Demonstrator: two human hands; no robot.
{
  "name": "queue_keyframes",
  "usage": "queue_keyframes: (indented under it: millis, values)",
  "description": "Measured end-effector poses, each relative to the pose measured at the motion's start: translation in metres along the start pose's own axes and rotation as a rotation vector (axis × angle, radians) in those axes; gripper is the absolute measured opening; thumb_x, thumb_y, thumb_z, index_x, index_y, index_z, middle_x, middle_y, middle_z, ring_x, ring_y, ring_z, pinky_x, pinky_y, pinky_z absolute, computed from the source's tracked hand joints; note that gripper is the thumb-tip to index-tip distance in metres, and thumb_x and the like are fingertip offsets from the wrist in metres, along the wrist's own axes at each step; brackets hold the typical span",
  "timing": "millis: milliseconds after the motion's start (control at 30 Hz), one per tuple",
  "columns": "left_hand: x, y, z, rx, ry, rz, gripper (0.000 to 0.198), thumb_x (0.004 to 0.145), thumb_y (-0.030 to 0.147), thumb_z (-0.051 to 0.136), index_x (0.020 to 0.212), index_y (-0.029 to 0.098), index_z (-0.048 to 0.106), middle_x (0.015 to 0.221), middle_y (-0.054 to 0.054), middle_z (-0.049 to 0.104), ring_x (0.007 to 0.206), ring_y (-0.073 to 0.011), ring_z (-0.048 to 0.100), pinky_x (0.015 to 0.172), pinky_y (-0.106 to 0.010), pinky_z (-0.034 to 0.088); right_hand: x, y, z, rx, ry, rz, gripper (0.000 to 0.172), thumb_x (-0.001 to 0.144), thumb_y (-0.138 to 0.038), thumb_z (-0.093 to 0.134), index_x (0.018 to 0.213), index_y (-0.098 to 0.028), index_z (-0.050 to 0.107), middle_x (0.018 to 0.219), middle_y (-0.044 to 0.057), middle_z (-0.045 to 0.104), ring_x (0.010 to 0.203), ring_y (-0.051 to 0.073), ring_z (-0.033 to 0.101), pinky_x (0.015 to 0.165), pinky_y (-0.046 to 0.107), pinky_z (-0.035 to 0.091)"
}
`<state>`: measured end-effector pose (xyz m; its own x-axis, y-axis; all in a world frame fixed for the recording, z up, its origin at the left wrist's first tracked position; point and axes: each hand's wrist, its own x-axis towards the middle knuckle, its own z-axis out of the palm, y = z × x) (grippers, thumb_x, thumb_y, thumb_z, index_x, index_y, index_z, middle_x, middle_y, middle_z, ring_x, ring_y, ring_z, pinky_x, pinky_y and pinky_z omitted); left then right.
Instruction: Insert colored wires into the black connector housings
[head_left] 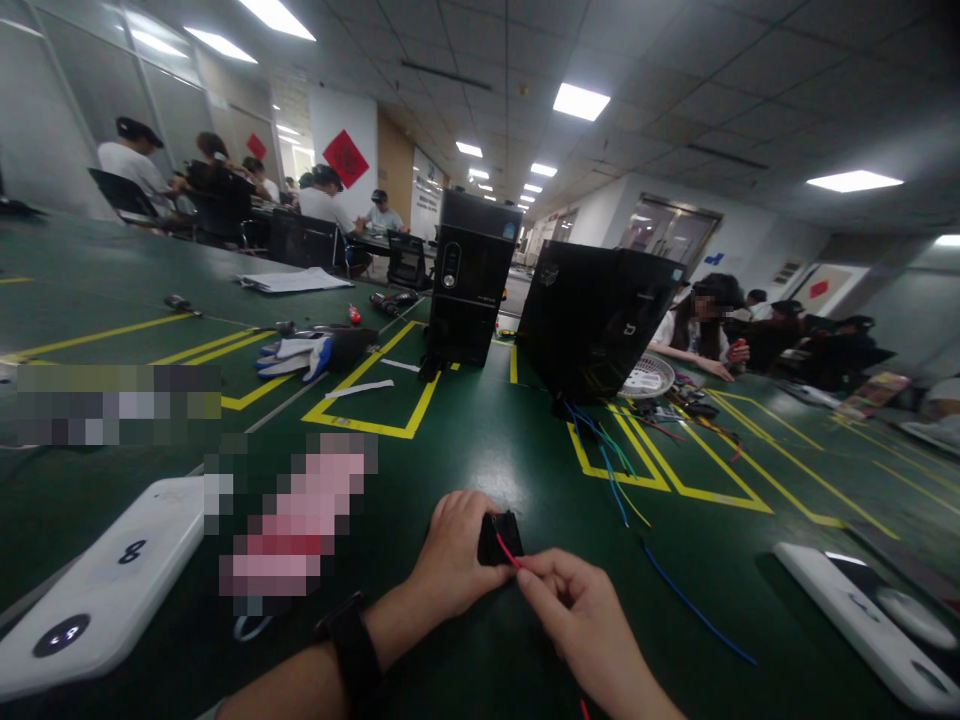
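Observation:
Close in front of me, my left hand (459, 550) is closed around a small black block-shaped part (500, 537), whose exact kind I cannot make out. My right hand (574, 610) pinches a red wire (508, 546) between thumb and fingertips. The wire's far end meets the face of the black part; whether it is inserted I cannot tell. A red end also shows below my right hand. To the right of my hands a loose blue wire (697, 608) lies on the green table (420, 670). Blue, green and yellow wires (611, 455) are spread beyond it.
Two black computer towers (472, 280) (600, 320) stand ahead. Work gloves (300, 352) and papers (292, 280) lie left. White devices flank me, one left (112, 580) and one right (862, 620). Behind the right tower is a round basket (652, 376); people sit farther back.

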<state>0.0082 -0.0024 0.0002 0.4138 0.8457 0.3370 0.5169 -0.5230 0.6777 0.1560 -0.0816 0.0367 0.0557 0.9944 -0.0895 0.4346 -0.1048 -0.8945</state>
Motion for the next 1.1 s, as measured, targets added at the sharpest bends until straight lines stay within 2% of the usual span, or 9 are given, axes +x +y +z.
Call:
queue_keyframes:
  millis: [133, 267, 500, 700, 900, 1100]
  values:
    - [0.0, 0.0, 0.001, 0.01, 0.006, 0.004, 0.034, 0.06, 0.026, 0.072, 0.087, 0.021, 0.051, 0.088, -0.002, 0.055, 0.087, -0.0239, 0.05, 0.079, -0.035, 0.037, -0.001, -0.003, 0.006, 0.077, -0.061, 0.045, 0.044, 0.079, -0.055, 0.054, 0.087, -0.012, 0.064, 0.044, -0.008, 0.04, 0.035, 0.006, 0.032, 0.037, 0.018, 0.022]
    - [-0.001, 0.001, -0.001, 0.001, -0.004, -0.001, 0.033, 0.061, 0.027, 0.072, 0.086, 0.021, 0.051, 0.087, -0.002, 0.055, 0.085, -0.0236, 0.05, 0.078, -0.035, 0.037, 0.0, 0.0, 0.008, 0.038, -0.081, 0.013, 0.039, 0.079, -0.05, 0.056, 0.085, -0.012, 0.065, 0.047, -0.007, 0.041, 0.037, 0.006, 0.034, 0.037, 0.018, 0.024]
    - [0.0, 0.002, -0.003, 0.004, -0.009, 0.006, 0.037, 0.061, 0.03, 0.074, 0.089, 0.021, 0.052, 0.09, -0.002, 0.055, 0.089, -0.0247, 0.05, 0.081, -0.037, 0.037, 0.003, 0.009, -0.009, -0.112, -0.051, -0.02, 0.031, 0.082, -0.041, 0.054, 0.087, -0.013, 0.068, 0.05, -0.004, 0.046, 0.042, 0.008, 0.04, 0.04, 0.019, 0.028]
    - [-0.001, 0.003, -0.003, 0.008, -0.009, 0.025, 0.037, 0.062, 0.03, 0.074, 0.091, 0.021, 0.052, 0.091, -0.002, 0.055, 0.09, -0.0249, 0.05, 0.081, -0.037, 0.037, 0.006, 0.005, -0.02, -0.063, -0.036, 0.013, 0.034, 0.083, -0.045, 0.054, 0.088, -0.013, 0.067, 0.048, -0.006, 0.043, 0.038, 0.007, 0.036, 0.039, 0.018, 0.025]
    - [-0.001, 0.006, -0.004, 0.007, -0.012, 0.02, 0.032, 0.064, 0.029, 0.071, 0.088, 0.022, 0.052, 0.091, -0.003, 0.055, 0.09, -0.0255, 0.051, 0.083, -0.038, 0.037, 0.003, 0.002, -0.011, 0.116, -0.112, 0.049, 0.04, 0.082, -0.051, 0.055, 0.091, -0.012, 0.065, 0.044, -0.009, 0.04, 0.034, 0.005, 0.032, 0.036, 0.017, 0.021]
    - [0.0, 0.004, -0.002, -0.009, -0.005, 0.034, 0.035, 0.061, 0.029, 0.072, 0.088, 0.022, 0.051, 0.088, -0.002, 0.054, 0.087, -0.0243, 0.05, 0.082, -0.037, 0.037, 0.001, 0.007, -0.002, 0.134, -0.179, 0.041, 0.039, 0.081, -0.049, 0.057, 0.092, -0.012, 0.064, 0.045, -0.009, 0.043, 0.034, 0.004, 0.031, 0.035, 0.015, 0.022]
